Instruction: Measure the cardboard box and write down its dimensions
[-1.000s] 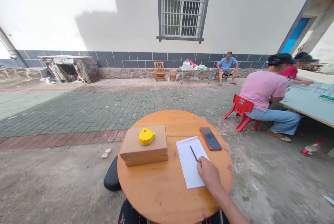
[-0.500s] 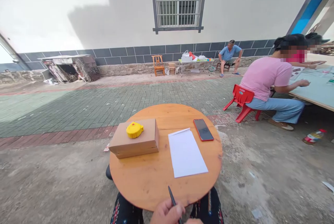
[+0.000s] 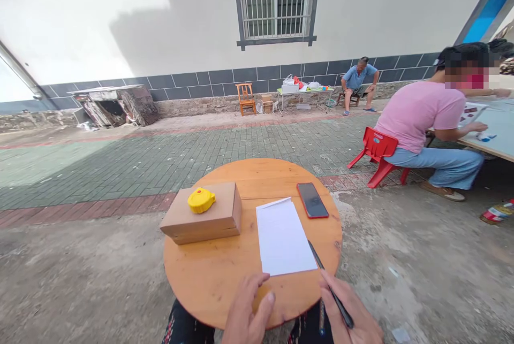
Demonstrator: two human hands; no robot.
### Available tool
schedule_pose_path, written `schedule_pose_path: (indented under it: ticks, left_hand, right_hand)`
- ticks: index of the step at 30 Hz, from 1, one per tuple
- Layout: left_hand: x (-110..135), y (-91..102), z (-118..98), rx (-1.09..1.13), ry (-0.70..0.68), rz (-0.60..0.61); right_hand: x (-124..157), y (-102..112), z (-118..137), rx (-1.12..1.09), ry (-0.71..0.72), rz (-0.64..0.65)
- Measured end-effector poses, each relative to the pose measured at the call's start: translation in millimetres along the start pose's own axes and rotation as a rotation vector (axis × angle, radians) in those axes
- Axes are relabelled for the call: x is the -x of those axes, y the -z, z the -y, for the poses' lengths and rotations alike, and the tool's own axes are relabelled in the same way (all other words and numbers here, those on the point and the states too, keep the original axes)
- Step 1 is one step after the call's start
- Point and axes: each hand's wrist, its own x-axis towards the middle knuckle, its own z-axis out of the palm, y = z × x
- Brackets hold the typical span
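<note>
I sit at a small round wooden table [image 3: 225, 274]. My right hand [image 3: 353, 317] is closed round a black pen [image 3: 329, 282] at the table's near right edge, the pen tip lying by the lower right corner of a white sheet of paper [image 3: 283, 237]. My left hand [image 3: 249, 312] rests on the near edge of the table with its fingers stretched toward the paper's lower left corner, holding nothing. A cardboard box [image 3: 203, 215] lies on the left of the table with a yellow tape measure [image 3: 201, 199] on top. A red-cased phone [image 3: 312, 199] lies face up to the right of the paper.
A person in a pink shirt [image 3: 421, 114] sits on a red chair [image 3: 375, 151] at a long table [image 3: 496, 135] to the right. Another person [image 3: 359, 79] sits by the far wall near a small table [image 3: 305, 95] and a wooden chair [image 3: 246, 99]. A bottle [image 3: 496, 213] lies on the ground.
My right hand drew the pen off the paper to the near edge, then shifted to the right edge. My left hand has come into view on the table's near edge.
</note>
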Motion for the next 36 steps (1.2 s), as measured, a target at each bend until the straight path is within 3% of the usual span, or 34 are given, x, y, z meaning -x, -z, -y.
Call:
schedule_pose_path:
  ticks: [3, 7, 13, 20, 25, 27, 30, 33, 36]
  left_hand:
    - [-20.9, -2.6, 8.1, -0.450, -0.138, -0.039]
    - [-41.3, -16.2, 12.7, -0.736, -0.183, -0.020]
    - [-40.1, -14.3, 33.4, -0.808, -0.303, -0.063]
    - [-27.5, 11.1, 54.2, -0.795, -0.351, -0.116]
    - [-18.0, 18.3, 61.0, -0.848, -0.401, -0.177]
    - [-18.2, 16.8, 59.0, -0.849, -0.395, -0.193]
    - [-24.7, 12.5, 51.3, -0.848, -0.399, -0.175]
    - [-34.4, 10.3, 45.8, -0.859, -0.457, -0.139]
    - [-40.4, 14.1, 46.7, -0.874, -0.527, -0.082]
  right_hand:
    - [-26.4, -8.0, -43.9, 0.153, 0.058, 0.059]
    - [-33.6, -31.1, -74.2, 0.358, 0.191, 0.208]
    - [-10.1, -45.6, -69.7, 0.408, 0.312, 0.131]
    - [8.5, -48.2, -56.1, 0.361, 0.280, 0.188]
    - [9.7, -46.8, -51.2, 0.247, 0.147, 0.254]
    - [-9.7, -45.5, -51.2, 0.222, 0.064, 0.265]
    - [-63.3, -54.4, -53.5, 0.212, -0.002, 0.343]
    - [-123.8, -81.6, -58.7, 0.201, 0.022, 0.466]
    - [-163.3, -114.5, -66.7, 0.203, 0.051, 0.519]
